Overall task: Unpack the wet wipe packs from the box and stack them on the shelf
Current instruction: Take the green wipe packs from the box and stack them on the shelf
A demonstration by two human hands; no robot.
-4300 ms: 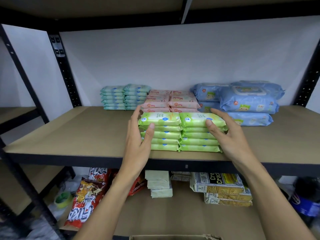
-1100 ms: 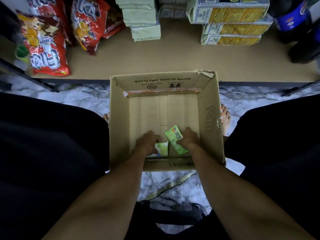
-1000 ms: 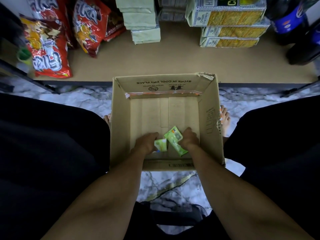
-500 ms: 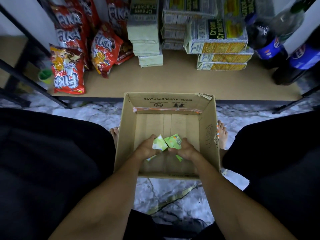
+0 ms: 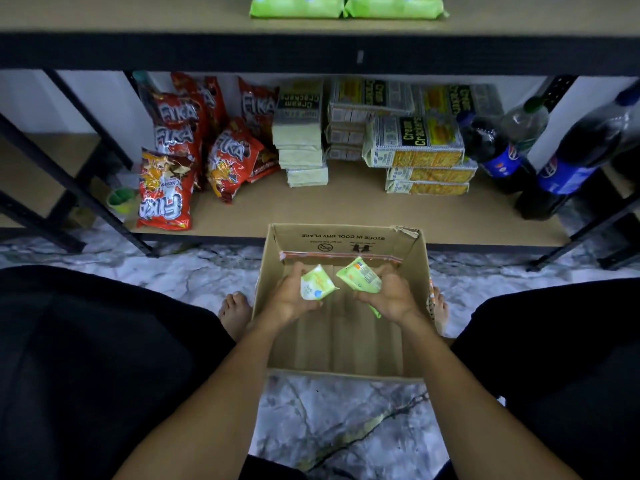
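Observation:
An open cardboard box [image 5: 294,341] stands on the marble floor between my knees. My left hand [image 5: 289,297] grips a light green wet wipe pack [image 5: 317,284] above the box. My right hand [image 5: 389,296] grips a second green wet wipe pack [image 5: 360,277] beside it. Both packs are lifted off the box bottom, which shows bare cardboard. At the top edge of the view, the green wipe stacks [image 5: 346,6] lie on the upper shelf [image 5: 138,19].
The lower shelf [image 5: 346,209] holds red snack bags [image 5: 166,188], pale green packs [image 5: 304,157], cream cracker boxes [image 5: 415,147] and dark soda bottles [image 5: 568,161]. Black shelf posts stand at left and right. My bare feet flank the box.
Both hands have risen from the box bottom, each with a green pack. My view has tilted up from the box, so the upper shelf edge shows again.

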